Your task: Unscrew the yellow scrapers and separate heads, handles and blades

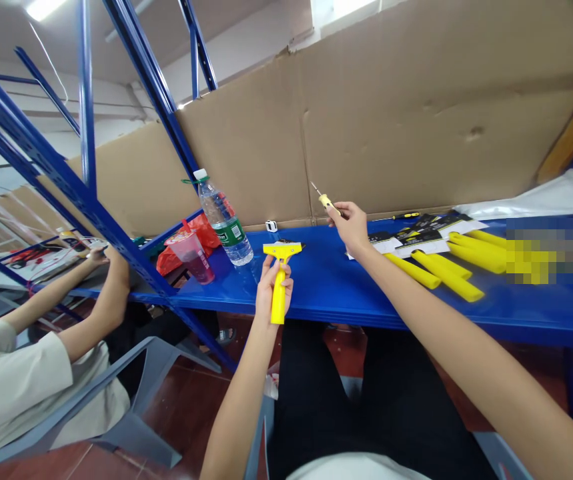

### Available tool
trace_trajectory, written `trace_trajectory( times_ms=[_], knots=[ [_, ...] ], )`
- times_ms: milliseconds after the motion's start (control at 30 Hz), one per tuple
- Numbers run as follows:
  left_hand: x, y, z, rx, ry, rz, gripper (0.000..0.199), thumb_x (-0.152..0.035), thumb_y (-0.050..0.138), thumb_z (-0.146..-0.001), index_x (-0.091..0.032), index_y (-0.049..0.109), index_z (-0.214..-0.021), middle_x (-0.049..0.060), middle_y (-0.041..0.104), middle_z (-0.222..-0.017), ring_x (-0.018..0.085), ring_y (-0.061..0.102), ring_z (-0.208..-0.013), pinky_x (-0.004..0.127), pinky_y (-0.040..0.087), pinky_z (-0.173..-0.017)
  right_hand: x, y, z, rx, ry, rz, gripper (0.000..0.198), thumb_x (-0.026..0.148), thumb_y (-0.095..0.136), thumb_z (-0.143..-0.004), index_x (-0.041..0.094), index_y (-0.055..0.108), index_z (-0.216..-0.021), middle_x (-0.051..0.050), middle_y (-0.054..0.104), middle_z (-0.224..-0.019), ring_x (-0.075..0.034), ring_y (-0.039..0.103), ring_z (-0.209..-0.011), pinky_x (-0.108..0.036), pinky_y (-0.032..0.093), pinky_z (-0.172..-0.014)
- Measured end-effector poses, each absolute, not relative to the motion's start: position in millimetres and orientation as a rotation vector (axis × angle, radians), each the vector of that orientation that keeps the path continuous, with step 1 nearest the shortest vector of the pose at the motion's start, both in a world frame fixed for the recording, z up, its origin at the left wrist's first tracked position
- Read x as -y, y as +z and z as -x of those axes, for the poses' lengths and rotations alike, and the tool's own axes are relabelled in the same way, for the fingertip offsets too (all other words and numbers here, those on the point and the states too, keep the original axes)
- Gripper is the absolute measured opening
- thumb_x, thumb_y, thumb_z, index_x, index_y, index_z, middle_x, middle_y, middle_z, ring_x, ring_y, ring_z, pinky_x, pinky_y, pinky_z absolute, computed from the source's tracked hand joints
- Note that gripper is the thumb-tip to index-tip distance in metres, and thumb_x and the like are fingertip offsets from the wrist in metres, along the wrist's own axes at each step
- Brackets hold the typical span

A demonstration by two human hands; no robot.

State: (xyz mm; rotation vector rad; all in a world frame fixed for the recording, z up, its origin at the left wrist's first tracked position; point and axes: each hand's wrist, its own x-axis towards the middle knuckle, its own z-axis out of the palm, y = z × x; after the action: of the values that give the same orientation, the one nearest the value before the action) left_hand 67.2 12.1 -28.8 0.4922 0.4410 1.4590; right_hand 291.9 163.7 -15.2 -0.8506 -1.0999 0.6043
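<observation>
My left hand (266,293) is closed around the handle of a yellow scraper (279,297), held upright just in front of the blue table's edge with its wide head at the top. Two small screws show on that head. In my right hand (351,223) is a screwdriver (325,200) with a yellow and black handle, its thin shaft pointing up and left towards the cardboard. The two tools are apart. Right of my right hand lie several yellow handles (446,277) and black-and-white printed cards (416,233) on the table.
A water bottle (223,223) and a pink cup (193,257) stand left on the blue table (336,287). A small white object (271,227) and another screwdriver (406,215) lie near the cardboard wall (391,120). Blue rack posts (139,60) rise at left, beside a seated co-worker (41,367).
</observation>
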Motion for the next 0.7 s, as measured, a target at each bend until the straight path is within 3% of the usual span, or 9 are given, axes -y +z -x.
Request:
trace_trajectory(
  times_ms=[200, 500, 700],
  knots=[
    [-17, -28, -69, -0.475, 1.483, -0.422, 0.032, -0.006, 0.059, -0.110, -0.027, 0.057, -0.135, 0.011, 0.070, -0.134, 0.006, 0.074, -0.083, 0.010, 0.048, -0.057, -161, -6, -293, 0.958, 0.668, 0.720, 0.040, 0.052, 0.091, -0.079, 0.026, 0.072, -0.103, 0.000, 0.073, -0.094, -0.017, 0.071, -0.079, -0.035, 0.067, -0.082],
    [-24, -36, -71, -0.563, 1.514, -0.443, 0.037, -0.007, 0.068, -0.105, -0.027, 0.058, -0.135, 0.009, 0.074, -0.125, 0.011, 0.080, -0.092, 0.011, 0.051, -0.059, -122, 14, -276, 1.177, 0.572, 0.703, 0.068, 0.080, 0.084, -0.085, 0.031, 0.061, -0.128, -0.005, 0.076, -0.103, -0.026, 0.077, -0.079, -0.044, 0.069, -0.078],
    [-25, -40, -71, -0.565, 1.545, -0.463, 0.051, -0.006, 0.078, -0.098, -0.028, 0.059, -0.140, 0.008, 0.075, -0.126, 0.013, 0.081, -0.093, 0.013, 0.051, -0.059, -102, 19, -264, 1.325, 0.609, 0.710, 0.073, 0.086, 0.083, -0.081, 0.033, 0.062, -0.127, -0.006, 0.076, -0.104, -0.027, 0.077, -0.081, -0.047, 0.067, -0.082]
  ],
)
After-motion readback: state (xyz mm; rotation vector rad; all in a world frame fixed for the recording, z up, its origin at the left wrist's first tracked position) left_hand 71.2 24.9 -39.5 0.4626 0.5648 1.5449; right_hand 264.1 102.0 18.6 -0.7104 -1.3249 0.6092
